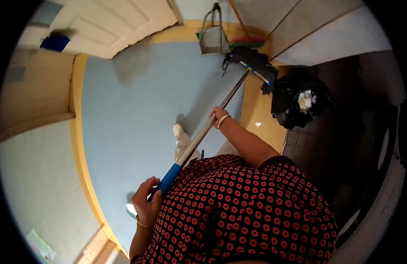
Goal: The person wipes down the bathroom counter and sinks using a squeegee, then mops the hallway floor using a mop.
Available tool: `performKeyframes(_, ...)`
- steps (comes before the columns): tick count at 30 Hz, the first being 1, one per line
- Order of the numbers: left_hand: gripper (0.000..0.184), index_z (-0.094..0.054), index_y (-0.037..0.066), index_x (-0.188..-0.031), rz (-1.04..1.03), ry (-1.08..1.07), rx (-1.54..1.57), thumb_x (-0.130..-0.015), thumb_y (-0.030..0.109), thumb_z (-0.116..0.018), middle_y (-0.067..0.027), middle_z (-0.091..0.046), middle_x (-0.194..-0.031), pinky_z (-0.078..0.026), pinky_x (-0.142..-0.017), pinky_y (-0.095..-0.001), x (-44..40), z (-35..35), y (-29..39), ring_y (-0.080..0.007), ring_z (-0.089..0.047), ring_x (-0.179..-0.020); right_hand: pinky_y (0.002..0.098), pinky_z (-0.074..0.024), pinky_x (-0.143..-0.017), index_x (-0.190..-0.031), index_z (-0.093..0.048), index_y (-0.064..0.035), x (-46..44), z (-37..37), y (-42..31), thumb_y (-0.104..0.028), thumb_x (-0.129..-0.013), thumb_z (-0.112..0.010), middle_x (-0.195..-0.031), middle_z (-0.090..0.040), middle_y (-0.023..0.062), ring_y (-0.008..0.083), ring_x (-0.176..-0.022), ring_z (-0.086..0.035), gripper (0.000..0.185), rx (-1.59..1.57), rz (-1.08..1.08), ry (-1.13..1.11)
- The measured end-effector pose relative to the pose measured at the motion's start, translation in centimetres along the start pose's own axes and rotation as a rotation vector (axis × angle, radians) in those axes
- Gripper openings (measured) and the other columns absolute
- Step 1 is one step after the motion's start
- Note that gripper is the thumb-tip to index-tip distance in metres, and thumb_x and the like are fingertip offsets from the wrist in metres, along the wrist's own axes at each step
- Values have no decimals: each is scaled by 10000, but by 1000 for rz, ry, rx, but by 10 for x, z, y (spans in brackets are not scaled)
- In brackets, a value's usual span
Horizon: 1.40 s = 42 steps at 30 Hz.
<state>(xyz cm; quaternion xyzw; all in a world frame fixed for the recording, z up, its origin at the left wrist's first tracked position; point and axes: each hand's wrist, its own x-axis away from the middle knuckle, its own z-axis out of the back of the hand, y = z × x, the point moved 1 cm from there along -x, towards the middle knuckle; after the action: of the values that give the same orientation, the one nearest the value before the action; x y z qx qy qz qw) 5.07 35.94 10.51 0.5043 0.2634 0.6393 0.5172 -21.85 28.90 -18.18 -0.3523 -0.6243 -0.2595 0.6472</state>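
Observation:
A mop with a metal pole [195, 141] runs slantwise from my body up to the corner by the wall. Its dark, shaggy head [260, 61] lies on the floor there, with a blue and silver bar across it. My right hand [219, 116] is closed around the middle of the pole. Lower down, my left hand [146, 201] curls around the end of the blue handle grip [170, 177]; part of the grip is hidden by its fingers.
A long-handled dustpan [213, 40] and a broom with pink and green bristles [247, 42] stand at the far wall. Right of the mop head sits a black-bagged bin [285, 99] with white waste inside. A panelled door [111, 24] is at upper left. Yellow edging [82, 149] borders the blue floor [137, 105].

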Motion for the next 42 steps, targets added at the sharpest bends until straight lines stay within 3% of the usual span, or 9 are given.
performKeyframes(9, 144, -504, -27, -806, -169, 231, -300, -693, 62, -500, -132, -544, -651, -432, -542, -286, 11, -6, 30, -223, -543, -583, 322, -325, -331, -614, -389, -34, 46, -5, -21, -128, -658, -422, -508, -388, 91, 208, -428, -395, 110, 49, 110, 56)
performKeyframes(13, 183, -507, -19, -743, -308, 247, -606, -725, 163, -493, -125, -524, -628, -400, -498, -308, 23, 22, 32, -249, -504, -544, 306, -373, -371, -634, -385, -18, 50, -15, 7, -83, -655, -432, -550, -407, 101, 197, -453, -415, 83, -113, 22, -55)
performKeyframes(15, 130, -516, -33, -776, -272, 237, -675, -720, 83, -500, -134, -543, -688, -434, -566, -303, 25, 42, 41, -230, -534, -612, 292, -421, -438, -671, -391, -9, 62, -21, 20, -50, -660, -444, -598, -425, 107, 188, -496, -441, 68, -191, -64, -119)
performKeyframes(19, 82, -523, -36, -762, -380, 259, -1017, -723, 24, -486, -161, -537, -679, -429, -529, -327, 17, 58, 58, -272, -516, -582, 318, -452, -488, -703, -405, -11, 82, -19, 31, -80, -674, -455, -627, -460, 99, 205, -590, -505, 90, -247, -194, -94)
performKeyframes(22, 119, -525, -46, -796, -337, 300, -970, -722, 44, -500, -137, -536, -653, -426, -508, -303, 15, 46, 67, -218, -515, -563, 333, -456, -512, -728, -404, -16, 81, -6, 30, -87, -684, -454, -626, -467, 89, 202, -604, -519, 97, -157, -252, -107)
performKeyframes(24, 153, -524, -54, -827, 180, 313, -466, -723, 56, -506, -94, -526, -637, -419, -512, -266, 20, 45, 68, -151, -499, -573, 341, -454, -523, -743, -404, -17, 82, -9, 28, -91, -690, -450, -636, -471, 92, 201, -610, -521, 102, -131, -255, -155)
performKeyframes(27, 182, -511, -53, -866, 220, 437, -288, -730, 67, -500, -54, -503, -635, -404, -510, -235, 22, 71, 43, -108, -468, -581, 356, -449, -538, -768, -407, -21, 84, -26, 35, -99, -700, -442, -652, -481, 95, 202, -623, -524, 109, -109, -244, -192)
performKeyframes(32, 151, -502, -32, -872, 148, 530, -269, -759, 55, -454, -54, -489, -579, -381, -457, -213, 2, 78, 50, -97, -444, -495, 380, -444, -538, -754, -423, -35, 91, -42, 22, -119, -696, -464, -675, -489, 94, 215, -627, -529, 111, -121, -182, -197)
performKeyframes(42, 106, -514, -32, -803, -77, 312, -214, -742, 48, -483, -43, -489, -572, -381, -435, -202, -63, 26, 75, -89, -450, -484, 371, -459, -550, -711, -419, -37, 76, 1, -52, -85, -675, -496, -655, -463, 89, 218, -592, -508, 98, -428, -40, -243)
